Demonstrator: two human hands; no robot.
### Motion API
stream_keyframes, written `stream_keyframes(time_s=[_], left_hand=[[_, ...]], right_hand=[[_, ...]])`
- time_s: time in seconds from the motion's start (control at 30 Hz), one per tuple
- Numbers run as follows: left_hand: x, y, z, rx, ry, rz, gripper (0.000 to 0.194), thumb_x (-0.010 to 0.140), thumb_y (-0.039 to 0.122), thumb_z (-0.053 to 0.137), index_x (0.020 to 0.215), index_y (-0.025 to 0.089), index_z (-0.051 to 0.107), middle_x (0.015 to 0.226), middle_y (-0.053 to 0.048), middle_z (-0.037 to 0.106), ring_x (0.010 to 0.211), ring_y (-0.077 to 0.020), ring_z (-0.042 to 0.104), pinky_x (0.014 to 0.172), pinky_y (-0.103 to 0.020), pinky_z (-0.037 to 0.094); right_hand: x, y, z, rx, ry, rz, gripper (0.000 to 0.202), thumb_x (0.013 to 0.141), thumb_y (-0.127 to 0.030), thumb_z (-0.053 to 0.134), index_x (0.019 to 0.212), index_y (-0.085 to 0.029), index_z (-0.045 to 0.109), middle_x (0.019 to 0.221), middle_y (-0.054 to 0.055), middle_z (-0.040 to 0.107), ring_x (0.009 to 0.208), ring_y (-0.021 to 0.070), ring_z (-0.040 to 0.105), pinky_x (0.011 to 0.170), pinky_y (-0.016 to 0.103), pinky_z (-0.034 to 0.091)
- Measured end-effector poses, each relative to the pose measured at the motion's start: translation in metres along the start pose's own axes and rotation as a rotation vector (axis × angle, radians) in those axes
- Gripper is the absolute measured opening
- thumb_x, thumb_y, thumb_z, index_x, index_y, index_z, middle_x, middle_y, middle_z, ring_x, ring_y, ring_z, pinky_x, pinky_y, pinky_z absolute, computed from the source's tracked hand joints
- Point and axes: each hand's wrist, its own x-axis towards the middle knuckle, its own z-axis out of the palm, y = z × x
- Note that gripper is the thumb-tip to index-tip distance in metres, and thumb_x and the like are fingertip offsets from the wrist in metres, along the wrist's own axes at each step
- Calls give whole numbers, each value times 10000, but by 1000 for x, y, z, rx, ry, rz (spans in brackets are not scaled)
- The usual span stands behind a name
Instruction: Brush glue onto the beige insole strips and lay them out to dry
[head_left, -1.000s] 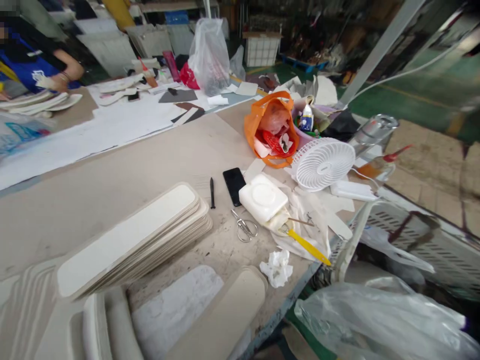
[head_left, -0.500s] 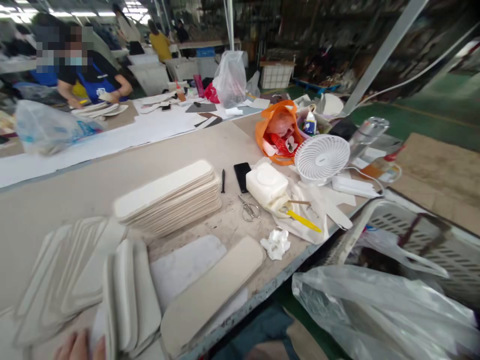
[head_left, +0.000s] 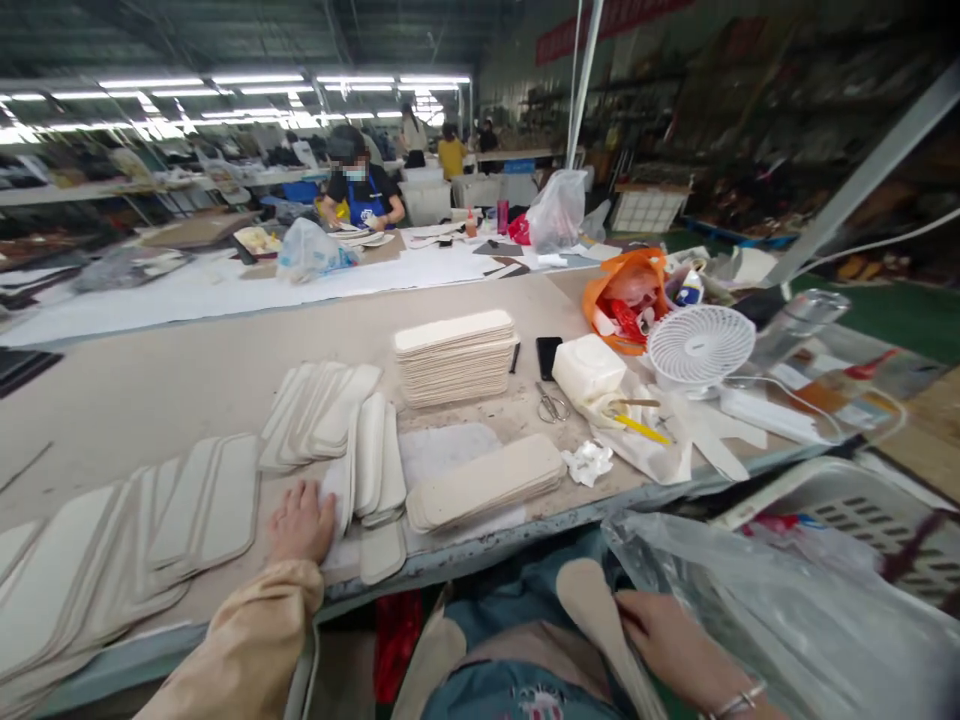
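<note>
My left hand [head_left: 301, 522] rests on the table with its fingers lying flat, holding nothing. It sits between a fanned row of cream rounded-end panels [head_left: 225, 500] and a small leaning bunch of panels [head_left: 369, 455]. Low over my lap, my right hand [head_left: 671, 640] is closed on the edge of a beige rounded-end panel [head_left: 592, 600]. Part of the right fingers is hidden. A flat stack of beige panels [head_left: 487, 480] lies near the table edge, with a tall neat stack of panels [head_left: 454, 365] behind it.
Scissors [head_left: 552, 404], a phone [head_left: 548, 356], a white container [head_left: 589, 365], a yellow-handled tool [head_left: 641, 429] and crumpled tissue [head_left: 589, 462] lie to the right. A fan [head_left: 701, 347] stands beyond them. A clear plastic bag [head_left: 780, 600] and basket [head_left: 817, 490] are beside me. A co-worker [head_left: 364, 190] sits opposite.
The view has swung left and up, so more of the table's left side shows. Both forearms and my right hand with the panel have come into view. My left hand stays on the table.
</note>
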Motion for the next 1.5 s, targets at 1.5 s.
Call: stream_keyframes(time_s=[1.5], left_hand=[[-9,3,-6,-107,98,18,507,933,408,344,1291,94,516,1491,-191,392,1369,-373,343,1096,-529,264]], right_hand=[[161,-105,-94,11,532,-225,433,768,-565,604,917,-160,630,648,69,700,584,206,688,569,278,562]])
